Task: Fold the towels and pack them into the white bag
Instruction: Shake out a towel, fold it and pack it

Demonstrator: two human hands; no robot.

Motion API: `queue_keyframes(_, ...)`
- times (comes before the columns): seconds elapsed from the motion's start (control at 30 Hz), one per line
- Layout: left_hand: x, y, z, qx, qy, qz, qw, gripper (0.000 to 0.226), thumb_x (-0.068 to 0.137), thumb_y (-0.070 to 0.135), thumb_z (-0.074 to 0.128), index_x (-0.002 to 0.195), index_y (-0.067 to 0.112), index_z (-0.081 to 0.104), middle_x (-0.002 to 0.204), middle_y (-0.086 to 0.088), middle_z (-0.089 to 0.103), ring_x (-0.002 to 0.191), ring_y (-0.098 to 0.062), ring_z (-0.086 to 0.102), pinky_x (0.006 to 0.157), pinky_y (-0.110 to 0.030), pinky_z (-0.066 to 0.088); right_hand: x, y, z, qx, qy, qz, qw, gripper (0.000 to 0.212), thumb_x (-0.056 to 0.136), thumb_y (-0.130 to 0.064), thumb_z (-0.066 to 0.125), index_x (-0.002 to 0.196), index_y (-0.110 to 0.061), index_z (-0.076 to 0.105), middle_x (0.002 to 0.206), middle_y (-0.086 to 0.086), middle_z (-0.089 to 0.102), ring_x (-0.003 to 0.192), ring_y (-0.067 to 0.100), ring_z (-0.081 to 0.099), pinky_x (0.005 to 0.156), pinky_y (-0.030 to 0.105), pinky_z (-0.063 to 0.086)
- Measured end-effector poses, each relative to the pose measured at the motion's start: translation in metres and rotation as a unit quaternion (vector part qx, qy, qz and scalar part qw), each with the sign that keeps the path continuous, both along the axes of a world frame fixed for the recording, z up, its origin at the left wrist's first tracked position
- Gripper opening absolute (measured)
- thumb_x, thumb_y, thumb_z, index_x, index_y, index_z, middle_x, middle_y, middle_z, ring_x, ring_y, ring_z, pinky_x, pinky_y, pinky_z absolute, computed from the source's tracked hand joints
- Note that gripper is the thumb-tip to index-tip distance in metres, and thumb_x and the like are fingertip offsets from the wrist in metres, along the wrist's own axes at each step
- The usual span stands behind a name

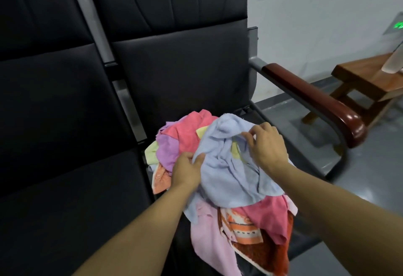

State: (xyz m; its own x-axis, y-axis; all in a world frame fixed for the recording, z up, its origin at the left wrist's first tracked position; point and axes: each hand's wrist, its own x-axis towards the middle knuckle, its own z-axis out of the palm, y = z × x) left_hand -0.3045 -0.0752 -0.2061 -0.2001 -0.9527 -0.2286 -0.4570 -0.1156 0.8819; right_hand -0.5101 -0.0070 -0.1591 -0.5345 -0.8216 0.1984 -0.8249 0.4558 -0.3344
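A heap of crumpled towels lies on the black seat (185, 75) of a chair. On top is a light blue towel (226, 173). My left hand (187, 171) grips its left edge, thumb over the cloth. My right hand (266, 147) pinches a fold at its upper right. Under it lie a pink towel (185, 131), a purple one (168, 151), a pale yellow one (151, 155), a pale pink one (209, 238) and an orange patterned one (257, 245). No white bag is in view.
A second black seat (54, 123) stands to the left. A reddish wooden armrest (316, 101) on a grey metal frame runs along the right side of the chair. A wooden stool (368, 81) stands on the grey floor at the right, near the white wall.
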Motion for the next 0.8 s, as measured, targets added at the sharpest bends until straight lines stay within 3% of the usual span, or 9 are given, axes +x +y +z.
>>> queue_keyframes(0.1, 0.031, -0.012, 0.024, -0.029, 0.022, 0.051, 0.998, 0.023, 0.096, 0.03, 0.068, 0.106, 0.01, 0.064, 0.1, -0.007, 0.067, 0.096, -0.03, 0.065, 0.084, -0.037, 0.053, 0.019, -0.001, 0.025, -0.079, -0.125, -0.031, 0.988, 0.035, 0.107, -0.04, 0.036, 0.098, -0.009, 0.05, 0.085, 0.012, 0.065, 0.083, 0.038, 0.059, 0.078, 0.047, 0.045)
queue_keyframes(0.17, 0.059, -0.019, 0.048, -0.059, 0.027, 0.059, 0.996, 0.013, 0.096, 0.026, 0.068, 0.098, 0.014, 0.064, 0.098, -0.008, 0.068, 0.093, -0.03, 0.066, 0.082, -0.038, 0.055, 0.036, -0.001, 0.043, -0.101, -0.147, -0.016, 0.984, 0.034, 0.107, -0.044, 0.032, 0.097, -0.014, 0.043, 0.082, 0.01, 0.063, 0.08, 0.038, 0.057, 0.074, 0.046, 0.044)
queue_keyframes(0.3, 0.141, -0.024, 0.103, -0.123, -0.049, 0.04, 0.99, 0.013, 0.096, 0.034, 0.067, 0.094, 0.021, 0.068, 0.089, 0.002, 0.07, 0.086, -0.019, 0.067, 0.075, -0.035, 0.054, 0.074, -0.004, 0.077, -0.076, -0.071, 0.075, 0.992, 0.035, 0.104, -0.052, 0.034, 0.098, -0.02, 0.043, 0.076, 0.005, 0.06, 0.079, 0.038, 0.06, 0.066, 0.041, 0.039)
queue_keyframes(0.43, 0.248, -0.013, 0.151, -0.156, -0.181, 0.032, 0.97, 0.036, 0.094, 0.046, 0.066, 0.068, 0.022, 0.065, 0.063, 0.002, 0.064, 0.061, -0.019, 0.061, 0.056, -0.035, 0.047, 0.121, -0.002, 0.114, 0.042, 0.047, 0.212, 0.975, 0.045, 0.096, -0.066, 0.04, 0.095, -0.022, 0.051, 0.074, 0.002, 0.06, 0.08, 0.035, 0.06, 0.065, 0.039, 0.04)
queue_keyframes(0.5, 0.3, -0.004, 0.17, -0.167, -0.222, 0.043, 0.96, 0.052, 0.091, 0.052, 0.067, 0.058, 0.014, 0.056, 0.053, 0.0, 0.053, 0.052, -0.019, 0.051, 0.052, -0.034, 0.04, 0.147, 0.002, 0.133, 0.09, 0.069, 0.298, 0.948, 0.06, 0.088, -0.078, 0.04, 0.086, -0.021, 0.059, 0.069, -0.006, 0.052, 0.074, 0.028, 0.053, 0.065, 0.036, 0.035)
queue_keyframes(0.6, 0.368, 0.013, 0.194, -0.183, -0.247, 0.098, 0.947, 0.058, 0.091, 0.053, 0.067, 0.058, 0.009, 0.053, 0.051, -0.003, 0.048, 0.051, -0.02, 0.047, 0.051, -0.034, 0.038, 0.184, 0.005, 0.148, 0.118, 0.054, 0.364, 0.922, 0.086, 0.066, -0.103, 0.02, 0.068, -0.026, 0.059, 0.072, -0.003, 0.065, 0.067, 0.022, 0.056, 0.067, 0.038, 0.048)
queue_keyframes(0.67, 0.407, 0.028, 0.209, -0.188, -0.254, 0.133, 0.939, 0.056, 0.093, 0.05, 0.067, 0.058, 0.008, 0.054, 0.053, -0.006, 0.048, 0.053, -0.023, 0.049, 0.053, -0.033, 0.038, 0.206, 0.008, 0.153, 0.124, 0.041, 0.375, 0.918, 0.088, 0.064, -0.104, 0.024, 0.067, -0.024, 0.061, 0.069, -0.002, 0.065, 0.063, 0.02, 0.057, 0.067, 0.041, 0.053)
queue_keyframes(0.8, 0.47, 0.059, 0.236, -0.171, -0.262, 0.141, 0.939, 0.062, 0.087, 0.055, 0.072, 0.054, 0.009, 0.046, 0.05, -0.005, 0.042, 0.051, -0.022, 0.043, 0.052, -0.032, 0.033, 0.244, 0.025, 0.172, 0.12, 0.034, 0.364, 0.923, 0.078, 0.07, -0.09, 0.041, 0.059, -0.013, 0.05, 0.056, 0.003, 0.048, 0.054, 0.019, 0.044, 0.054, 0.036, 0.035)
